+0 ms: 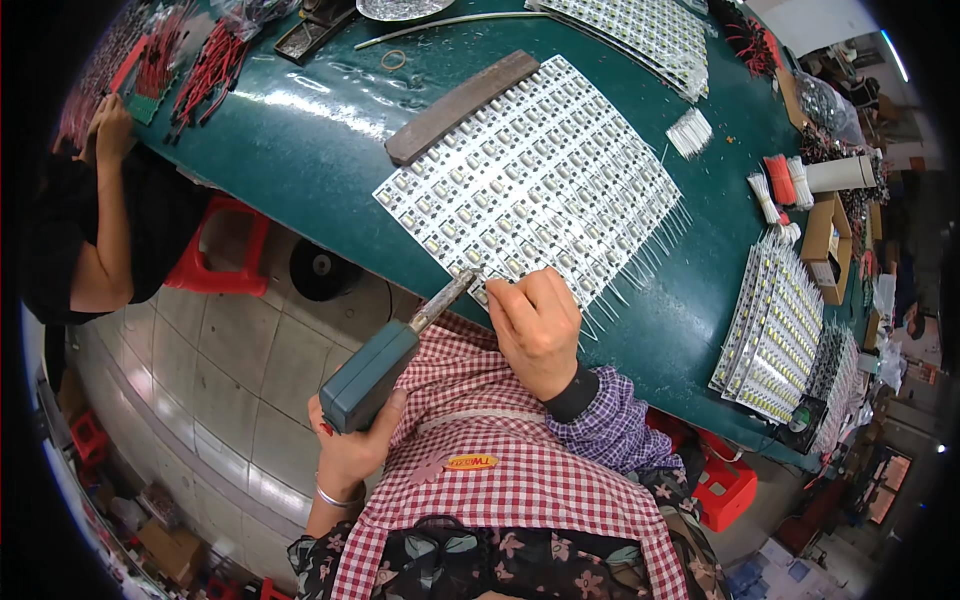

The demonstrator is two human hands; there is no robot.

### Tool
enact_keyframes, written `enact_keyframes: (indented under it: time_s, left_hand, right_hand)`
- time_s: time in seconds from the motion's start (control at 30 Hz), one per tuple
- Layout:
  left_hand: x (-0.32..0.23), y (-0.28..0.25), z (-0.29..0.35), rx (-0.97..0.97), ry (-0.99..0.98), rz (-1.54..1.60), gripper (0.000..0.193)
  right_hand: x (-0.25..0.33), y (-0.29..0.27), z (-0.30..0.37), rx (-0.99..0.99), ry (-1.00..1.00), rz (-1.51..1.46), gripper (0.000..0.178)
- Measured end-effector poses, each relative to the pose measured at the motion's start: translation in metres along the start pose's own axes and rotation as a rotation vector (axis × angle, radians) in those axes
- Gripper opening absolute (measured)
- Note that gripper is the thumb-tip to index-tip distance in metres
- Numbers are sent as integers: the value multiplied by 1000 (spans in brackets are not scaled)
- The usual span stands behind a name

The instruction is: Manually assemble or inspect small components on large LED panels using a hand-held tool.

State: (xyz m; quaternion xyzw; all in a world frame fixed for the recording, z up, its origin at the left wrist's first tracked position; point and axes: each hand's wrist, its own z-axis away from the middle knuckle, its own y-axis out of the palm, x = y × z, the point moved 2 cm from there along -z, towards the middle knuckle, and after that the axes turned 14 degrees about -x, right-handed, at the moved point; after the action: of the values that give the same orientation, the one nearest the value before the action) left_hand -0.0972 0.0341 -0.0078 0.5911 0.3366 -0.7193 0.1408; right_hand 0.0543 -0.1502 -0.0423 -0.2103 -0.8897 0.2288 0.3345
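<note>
My left hand (345,445) grips the teal handle of a soldering iron (372,378). Its metal tip touches the near edge of a large panel of white LED strips (530,180) lying on the green table (300,150). My right hand (535,320) rests at that same edge just right of the tip, with its fingers pinched on what looks like a thin white wire. Many thin white wire leads (650,245) stick out along the panel's right side. A dark flat bar (460,105) lies across the panel's far corner.
More stacks of LED strips lie at the right (770,320) and the far edge (640,30). White wire bundles (690,130), a red bundle (780,180) and a cardboard box (825,240) sit at the right. At the left, another person's hand (110,125) works by red wires (200,70); a red stool (220,250) stands below.
</note>
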Motion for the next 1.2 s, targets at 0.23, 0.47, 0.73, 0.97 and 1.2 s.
enact_keyframes:
  time_s: [0.23, 0.47, 0.73, 0.97, 1.2]
  left_hand:
    - [11, -1, 5, -13, -36, 7, 18]
    - [6, 1, 0, 11, -1, -8, 17]
    - [14, -3, 6, -32, -43, 11, 18]
    - [19, -7, 11, -73, -59, 13, 18]
    - [6, 2, 2, -34, 102, -9, 16]
  right_hand:
    - [1, 0, -1, -7, -10, 16, 23]
    - [1, 0, 1, -9, -22, 27, 19]
    - [2, 1, 1, -4, -24, 23, 19]
    - [2, 1, 0, -15, -29, 22, 18]
    - [3, 2, 1, -17, -28, 19, 18]
